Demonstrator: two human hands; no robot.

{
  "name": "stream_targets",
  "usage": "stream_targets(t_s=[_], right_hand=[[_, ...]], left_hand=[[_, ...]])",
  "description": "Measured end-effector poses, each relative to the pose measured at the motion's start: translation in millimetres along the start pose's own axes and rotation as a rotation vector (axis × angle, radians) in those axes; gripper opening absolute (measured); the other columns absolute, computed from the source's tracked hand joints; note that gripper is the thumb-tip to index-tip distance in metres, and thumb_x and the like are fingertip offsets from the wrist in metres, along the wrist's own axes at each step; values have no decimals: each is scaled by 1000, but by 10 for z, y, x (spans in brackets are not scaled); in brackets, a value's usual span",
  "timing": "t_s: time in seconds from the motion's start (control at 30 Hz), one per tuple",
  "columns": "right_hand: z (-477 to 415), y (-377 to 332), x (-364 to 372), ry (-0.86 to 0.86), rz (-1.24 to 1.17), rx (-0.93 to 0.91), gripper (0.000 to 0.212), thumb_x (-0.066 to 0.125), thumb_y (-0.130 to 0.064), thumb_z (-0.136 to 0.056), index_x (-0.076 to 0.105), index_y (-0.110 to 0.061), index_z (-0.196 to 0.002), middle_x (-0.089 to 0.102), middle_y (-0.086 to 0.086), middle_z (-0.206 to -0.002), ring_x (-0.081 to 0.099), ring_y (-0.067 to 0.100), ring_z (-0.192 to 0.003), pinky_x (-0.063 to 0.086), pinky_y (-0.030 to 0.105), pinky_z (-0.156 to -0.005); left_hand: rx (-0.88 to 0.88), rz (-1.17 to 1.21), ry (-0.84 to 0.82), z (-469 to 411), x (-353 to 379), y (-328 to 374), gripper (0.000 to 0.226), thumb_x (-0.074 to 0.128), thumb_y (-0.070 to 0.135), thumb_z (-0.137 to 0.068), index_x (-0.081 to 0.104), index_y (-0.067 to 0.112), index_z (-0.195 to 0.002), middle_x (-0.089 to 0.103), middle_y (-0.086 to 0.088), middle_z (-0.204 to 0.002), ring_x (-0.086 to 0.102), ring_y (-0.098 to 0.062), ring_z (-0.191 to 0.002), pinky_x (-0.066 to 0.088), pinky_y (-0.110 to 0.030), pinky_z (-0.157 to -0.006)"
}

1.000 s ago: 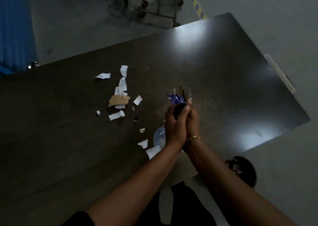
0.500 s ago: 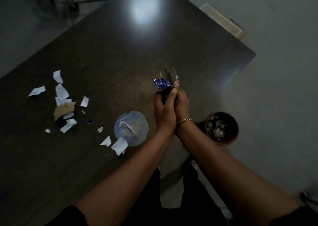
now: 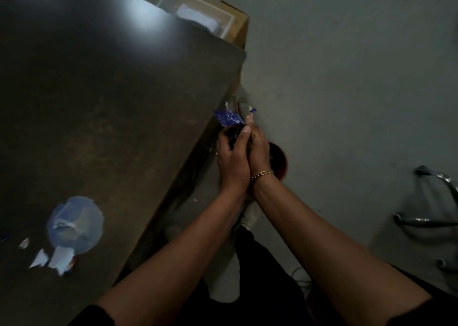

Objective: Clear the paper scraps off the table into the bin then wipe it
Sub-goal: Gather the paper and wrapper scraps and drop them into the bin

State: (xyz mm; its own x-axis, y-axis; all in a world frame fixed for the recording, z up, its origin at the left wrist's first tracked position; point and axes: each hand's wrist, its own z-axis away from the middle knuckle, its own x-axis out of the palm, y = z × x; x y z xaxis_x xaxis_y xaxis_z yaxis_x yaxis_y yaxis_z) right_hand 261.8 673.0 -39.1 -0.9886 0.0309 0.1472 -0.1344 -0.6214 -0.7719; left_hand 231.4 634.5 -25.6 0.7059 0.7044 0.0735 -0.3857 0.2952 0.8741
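Note:
My left hand and my right hand are pressed together around a bunch of paper scraps; blue and pale pieces stick out above the fingers. The hands are just past the right edge of the dark table, over the floor. A round reddish-brown bin stands on the floor right behind my right hand, mostly hidden by it. On the table at lower left lie a round pale-blue paper piece and a few white scraps.
A cardboard box with a clear-framed white item stands beyond the table's far corner. Chrome chair legs are on the floor at right. My legs and a shoe are below the hands. Grey floor spreads to the right.
My joined hands have carried the scraps rightward, from above the tabletop to past its edge, in front of the bin. The view has swung right, so most of the scrap pile has left the frame.

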Motion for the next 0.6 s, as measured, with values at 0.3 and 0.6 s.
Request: stream_targets(t_s=[0.3, 0.6], right_hand=[[-754, 267, -1005, 221, -69, 104, 63, 69, -64, -68, 76, -12, -103, 79, 5, -99, 74, 21, -97, 55, 44, -96], [-1933, 1332, -1575, 295, -116, 163, 31, 63, -44, -92, 80, -20, -83, 79, 8, -99, 74, 20, -94, 53, 47, -101]], left_hand=[[-139, -132, -134, -208, 879, -918, 37, 69, 52, -80, 69, 33, -112, 76, 1, -117, 71, -18, -112, 52, -50, -106], [-345, -211, -265, -1098, 1160, -2369, 30, 64, 27, -97, 64, 19, -125, 70, -10, -128, 66, -24, -120, 50, -42, -108]])
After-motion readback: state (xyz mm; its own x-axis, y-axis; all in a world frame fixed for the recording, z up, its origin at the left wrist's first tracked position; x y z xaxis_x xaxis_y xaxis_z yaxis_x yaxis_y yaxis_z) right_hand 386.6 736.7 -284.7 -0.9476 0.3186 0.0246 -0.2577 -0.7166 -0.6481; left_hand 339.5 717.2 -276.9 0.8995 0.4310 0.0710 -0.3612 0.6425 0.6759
